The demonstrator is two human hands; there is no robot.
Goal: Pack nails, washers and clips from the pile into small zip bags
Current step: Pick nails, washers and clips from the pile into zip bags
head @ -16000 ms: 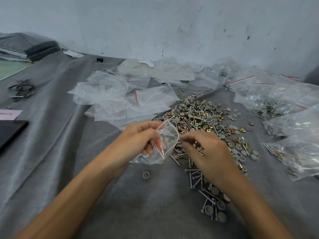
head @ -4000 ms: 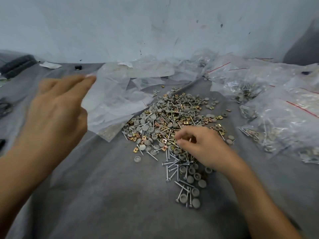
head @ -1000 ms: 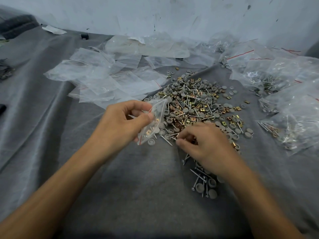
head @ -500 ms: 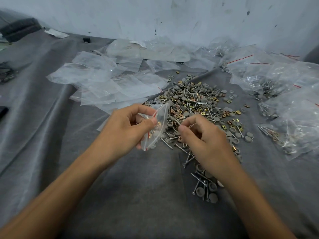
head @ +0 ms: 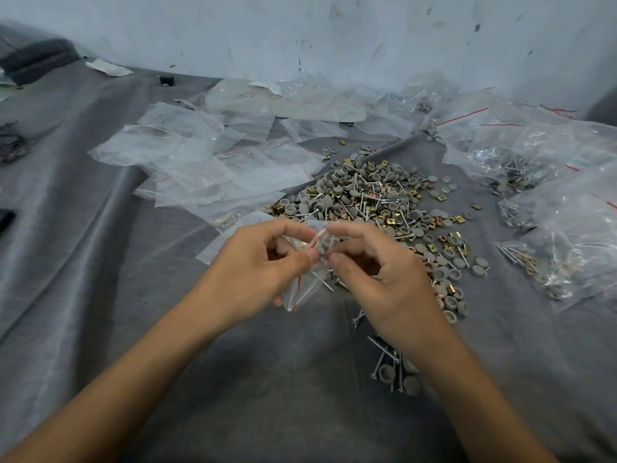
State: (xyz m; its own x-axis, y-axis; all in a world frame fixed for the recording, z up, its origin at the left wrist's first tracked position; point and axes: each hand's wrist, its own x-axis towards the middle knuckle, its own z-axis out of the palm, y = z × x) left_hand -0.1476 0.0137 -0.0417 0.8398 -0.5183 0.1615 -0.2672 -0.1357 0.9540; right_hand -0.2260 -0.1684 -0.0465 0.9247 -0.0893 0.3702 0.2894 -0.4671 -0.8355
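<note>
Half a second ago your right hand (head: 384, 279) was still a little apart from the zip bag (head: 300, 292), and a second ago it was down on the near edge of the pile (head: 367, 202). Now it is raised just in front of that edge and meets your left hand (head: 257, 262) at the bag. Your left hand grips the bag, thumb and forefinger pinching its top and the other fingers curled behind the plastic. Your right hand's curled forefinger and thumb pinch the same top from the other side, where grey washers (head: 325, 243) show. Whether it also holds loose pieces cannot be told. The bag hangs above the grey surface (head: 267, 396), its red zip stripe running down toward you. Empty bags (head: 207, 168) lie left of the pile and filled bags (head: 551, 195) right of it.
</note>
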